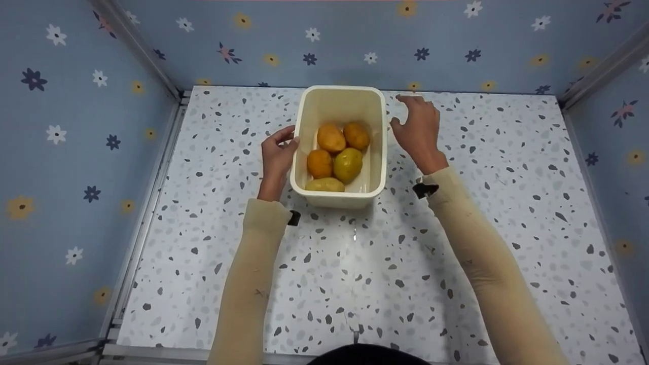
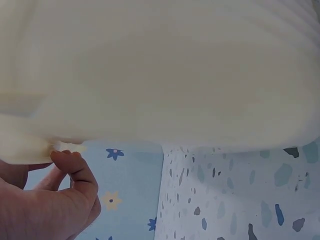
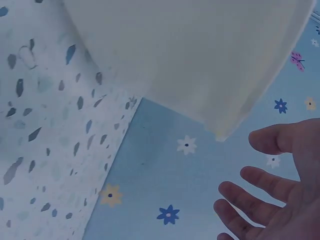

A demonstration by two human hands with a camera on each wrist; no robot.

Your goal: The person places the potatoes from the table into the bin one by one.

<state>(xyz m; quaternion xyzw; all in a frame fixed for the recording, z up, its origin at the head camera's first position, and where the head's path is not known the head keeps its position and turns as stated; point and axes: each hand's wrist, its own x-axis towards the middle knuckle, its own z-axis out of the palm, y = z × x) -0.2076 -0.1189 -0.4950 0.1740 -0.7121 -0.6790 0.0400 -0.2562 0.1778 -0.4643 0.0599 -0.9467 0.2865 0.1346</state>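
A cream plastic bin (image 1: 337,201) stands on the speckled tabletop, a little tilted in the head view, with several mangoes inside. Orange mangoes (image 1: 331,138) lie toward its middle, beside a greenish-yellow mango (image 1: 348,165); another yellow-green mango (image 1: 325,185) is partly hidden by the near wall. My left hand (image 1: 277,158) pinches the bin's left rim, its thumb on the edge and the fingers bent, as the left wrist view also shows at the rim (image 2: 20,150). To the right of the bin, my right hand (image 1: 420,126) is apart from it, fingers spread and holding nothing.
A white tabletop (image 1: 487,243) with grey specks lies under the bin. Blue flowered panels stand behind (image 1: 350,45) and at both sides, close to the bin's far end. A dark rounded object (image 1: 367,355) shows at the bottom edge.
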